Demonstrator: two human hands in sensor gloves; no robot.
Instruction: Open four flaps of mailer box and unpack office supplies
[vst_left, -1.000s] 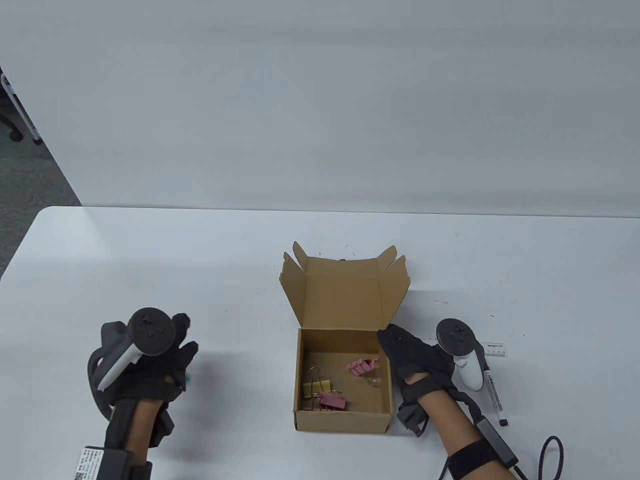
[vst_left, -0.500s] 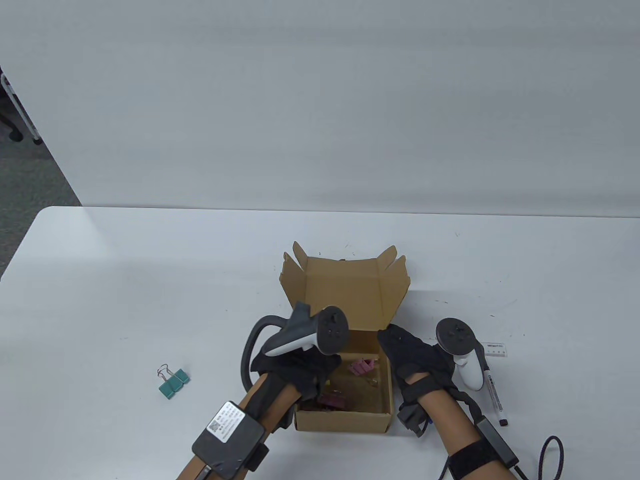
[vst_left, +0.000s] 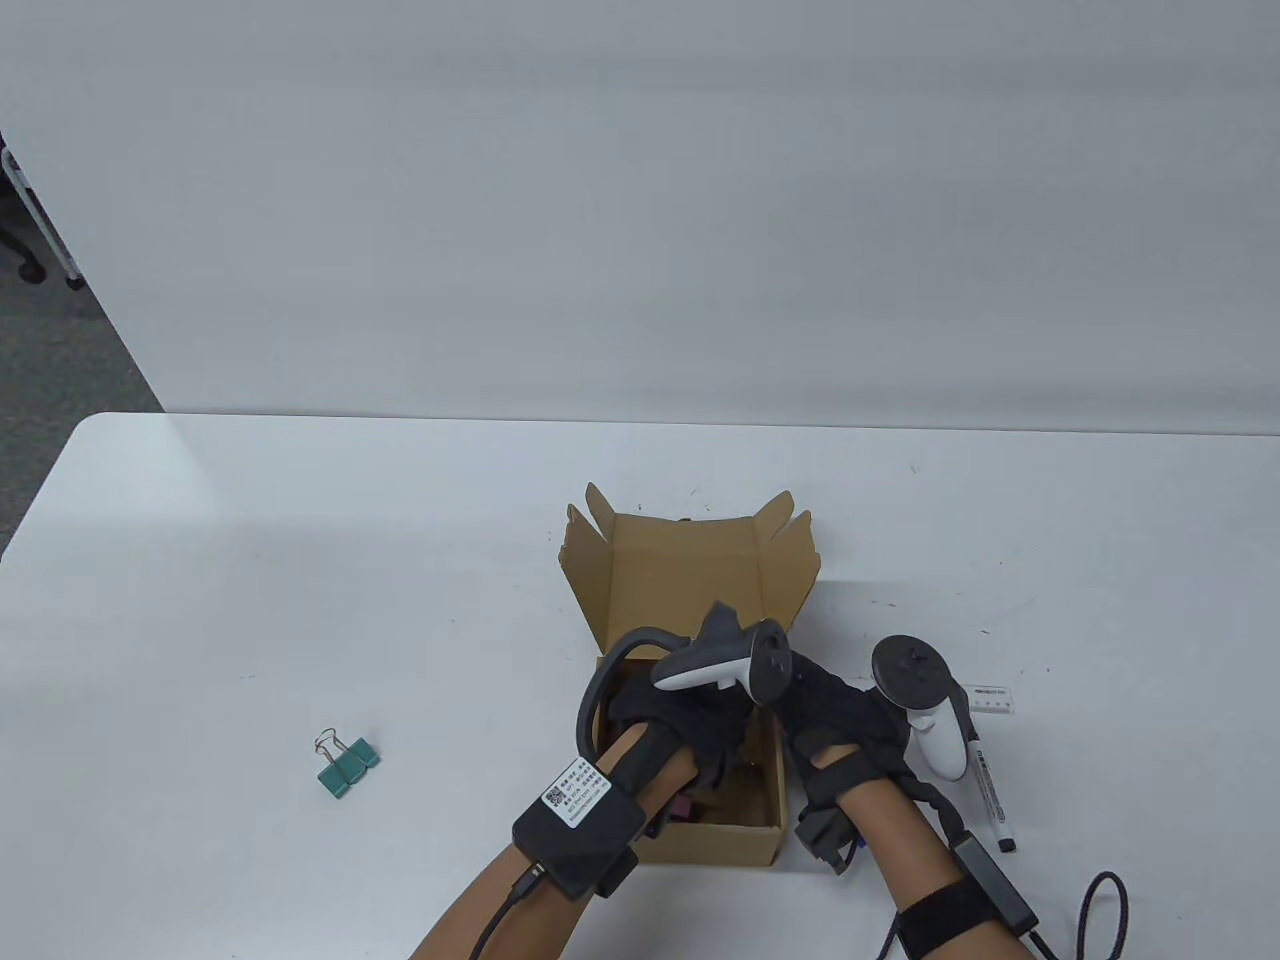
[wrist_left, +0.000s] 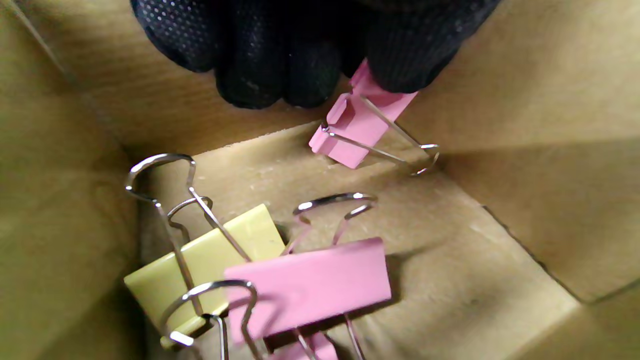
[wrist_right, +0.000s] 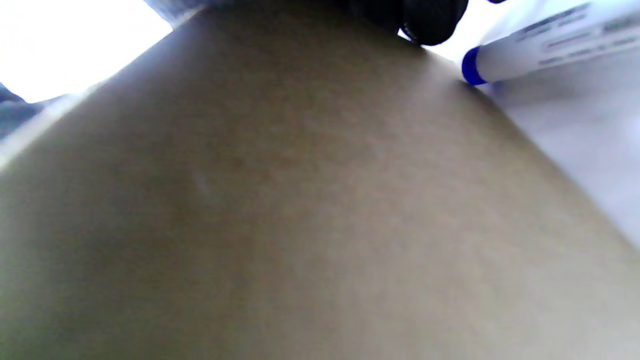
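From the table view I see a small brown cardboard box (vst_left: 690, 580) near the front middle of a smooth white table (vst_left: 300, 560), its lid and notched side flaps standing open at the back. My left hand (vst_left: 690, 715), in a black fabric glove with a grey and white tracker on its back, reaches down into the box from the front left, forearm slanting in over the near wall. My right hand (vst_left: 835, 725), gloved the same way, rests against the outside of the box's right wall. I cannot tell from here how its fingers lie. A green binder clip (vst_left: 347, 765) lies well to the left of the box. A white marker (vst_left: 990, 795) and a small clear ruler (vst_left: 995, 697) lie just right of my right hand.

In the left wrist view I look into the box (wrist_left: 525, 125), with matte, fibrous cardboard walls. My dotted black fingertips (wrist_left: 270, 75) pinch the flat body of a pink binder clip (wrist_left: 357, 130), lifting it at a tilt with its wire handles hanging low. Nearer the camera a yellow binder clip (wrist_left: 200, 270) and a second pink clip (wrist_left: 310, 285) lie on the floor, touching, chrome handles overlapping.

In the right wrist view blurred brown cardboard (wrist_right: 300, 210) fills the frame. One black fingertip (wrist_right: 432, 22) touches its top edge, and the marker's (wrist_right: 550, 42) blue-tipped end lies just beside the box.
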